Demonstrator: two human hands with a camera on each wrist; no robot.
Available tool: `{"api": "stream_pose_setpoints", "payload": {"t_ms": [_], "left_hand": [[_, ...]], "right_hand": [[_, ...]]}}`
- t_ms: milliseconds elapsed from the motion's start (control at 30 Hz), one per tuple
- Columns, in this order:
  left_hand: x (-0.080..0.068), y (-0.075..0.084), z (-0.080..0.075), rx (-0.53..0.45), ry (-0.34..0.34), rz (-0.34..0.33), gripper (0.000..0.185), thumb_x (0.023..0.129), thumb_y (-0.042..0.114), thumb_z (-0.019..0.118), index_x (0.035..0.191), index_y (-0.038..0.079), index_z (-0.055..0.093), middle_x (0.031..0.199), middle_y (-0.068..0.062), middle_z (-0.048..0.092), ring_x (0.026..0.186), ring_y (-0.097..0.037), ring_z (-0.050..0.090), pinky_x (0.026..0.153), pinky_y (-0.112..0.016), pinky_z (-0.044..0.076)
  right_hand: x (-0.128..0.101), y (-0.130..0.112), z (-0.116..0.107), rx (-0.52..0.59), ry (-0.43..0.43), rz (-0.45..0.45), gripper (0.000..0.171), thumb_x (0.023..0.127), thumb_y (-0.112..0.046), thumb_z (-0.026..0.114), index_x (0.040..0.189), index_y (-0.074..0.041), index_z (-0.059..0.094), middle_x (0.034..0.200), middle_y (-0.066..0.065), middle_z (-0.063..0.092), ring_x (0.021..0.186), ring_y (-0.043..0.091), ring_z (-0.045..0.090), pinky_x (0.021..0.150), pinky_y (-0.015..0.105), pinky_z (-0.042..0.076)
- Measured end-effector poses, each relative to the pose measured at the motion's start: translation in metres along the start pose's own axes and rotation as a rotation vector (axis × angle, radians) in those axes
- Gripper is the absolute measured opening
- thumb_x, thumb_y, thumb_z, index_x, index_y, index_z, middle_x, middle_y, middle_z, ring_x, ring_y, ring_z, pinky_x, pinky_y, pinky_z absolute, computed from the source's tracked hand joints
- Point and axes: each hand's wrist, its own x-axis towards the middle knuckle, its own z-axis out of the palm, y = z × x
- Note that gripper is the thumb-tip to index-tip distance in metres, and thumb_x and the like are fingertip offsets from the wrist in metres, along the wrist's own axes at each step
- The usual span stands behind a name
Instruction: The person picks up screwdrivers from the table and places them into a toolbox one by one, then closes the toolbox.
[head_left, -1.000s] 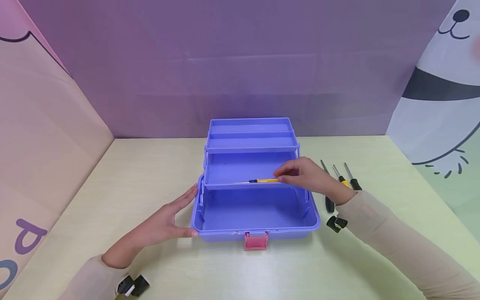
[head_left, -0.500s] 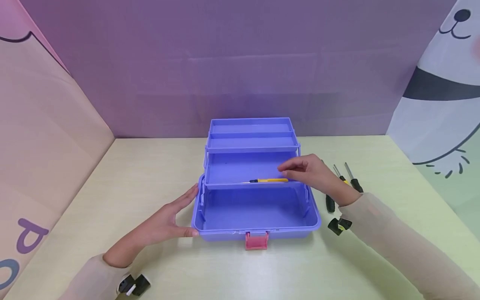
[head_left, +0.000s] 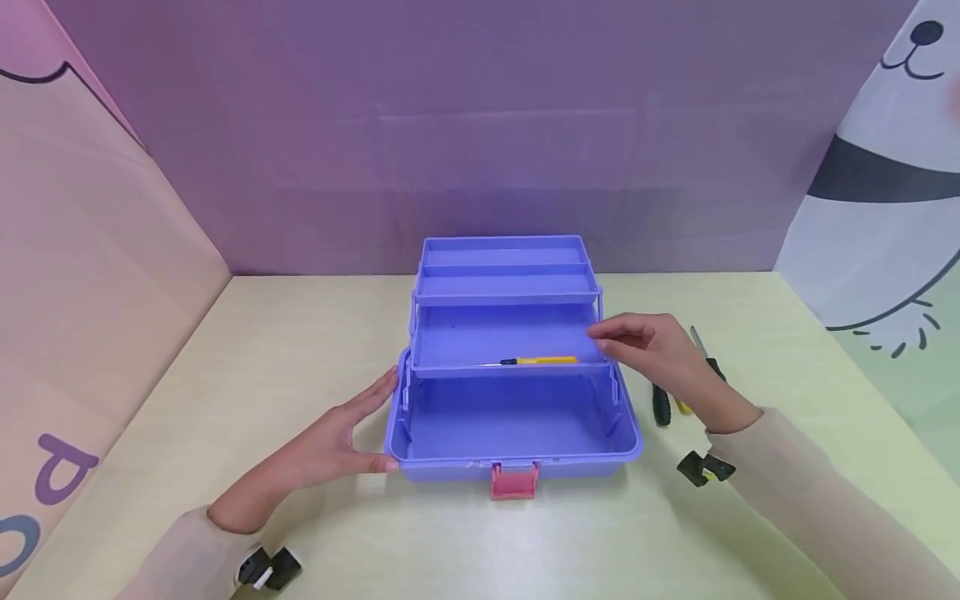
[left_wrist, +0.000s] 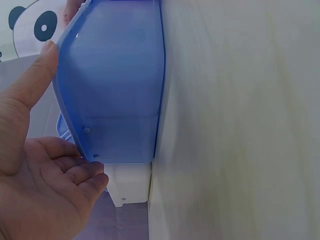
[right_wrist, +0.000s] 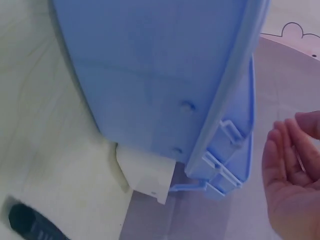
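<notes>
A purple toolbox [head_left: 450, 468] stands with its stepped trays raised and a pink latch [head_left: 513, 483] at the front. Along the front edge of the lower tray [head_left: 480, 329] lies a small screwdriver [head_left: 546, 360] with a yellow and black handle. My left hand [head_left: 318, 454] rests on the box's left side, fingers extended and thumb by the front rim; the left wrist view shows the thumb [left_wrist: 40, 75] at the rim. Loosely bent, my right hand [head_left: 671, 358] hovers over the tray's right end, holding nothing.
Several screwdrivers lie on the table right of the box: one with a black handle [head_left: 661, 406], a yellow-handled one [head_left: 683, 407] mostly hidden by the right hand, and another black-handled one [head_left: 714, 365]. A purple backdrop [head_left: 315, 167] rises behind the table.
The right hand has let go of the yellow screwdriver, leaving it in the lower tray, and has moved right toward the tray's end. The left hand stays on the box.
</notes>
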Motion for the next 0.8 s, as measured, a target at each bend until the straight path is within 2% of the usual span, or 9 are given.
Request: {"api": "stream_pose_setpoints", "payload": {"t_ms": [200,300,467,567,800], "left_hand": [[-0.001,-0.003,0.002,0.006,0.001,0.011,0.1,0.075,0.026,0.08,0.15,0.003,0.017,0.157,-0.012,0.012,0.14,-0.038,0.016,0.106,-0.057,0.024],[-0.002,-0.003,0.002,0.009,0.003,0.01,0.1,0.075,0.026,0.079,0.15,0.004,0.017,0.157,-0.011,0.013,0.141,-0.037,0.016,0.106,-0.056,0.023],[-0.001,-0.002,0.001,0.006,0.003,0.013,0.1,0.075,0.027,0.079,0.15,0.005,0.016,0.157,-0.01,0.012,0.141,-0.037,0.016,0.106,-0.056,0.023],[0.0,-0.001,0.0,0.011,0.008,0.018,0.1,0.075,0.027,0.08,0.15,0.004,0.017,0.157,-0.012,0.012,0.141,-0.038,0.016,0.106,-0.056,0.024],[0.001,0.0,0.0,-0.01,-0.002,0.018,0.1,0.075,0.025,0.079,0.15,0.003,0.016,0.157,-0.013,0.011,0.141,-0.038,0.015,0.106,-0.056,0.023]], "right_hand": [[-0.011,0.004,-0.004,-0.088,0.078,-0.039,0.025,0.09,-0.013,0.065,0.111,0.0,0.067,0.108,0.015,0.068,0.09,0.005,0.066,0.078,0.015,0.051],[-0.018,0.008,-0.007,-0.105,0.124,-0.057,0.024,0.089,-0.01,0.065,0.111,0.0,0.067,0.107,0.009,0.069,0.088,-0.001,0.064,0.077,0.014,0.05],[-0.025,0.015,-0.013,-0.084,0.173,-0.069,0.024,0.089,-0.009,0.065,0.11,0.002,0.067,0.101,-0.014,0.066,0.087,-0.007,0.062,0.075,0.013,0.051],[-0.028,0.019,-0.017,-0.066,0.192,-0.065,0.024,0.089,-0.01,0.065,0.109,0.003,0.067,0.096,-0.024,0.064,0.086,-0.006,0.063,0.074,0.013,0.051],[-0.043,0.027,-0.023,-0.06,0.217,-0.044,0.026,0.089,-0.009,0.065,0.11,0.007,0.064,0.095,-0.025,0.064,0.083,-0.004,0.064,0.074,0.012,0.051]]}}
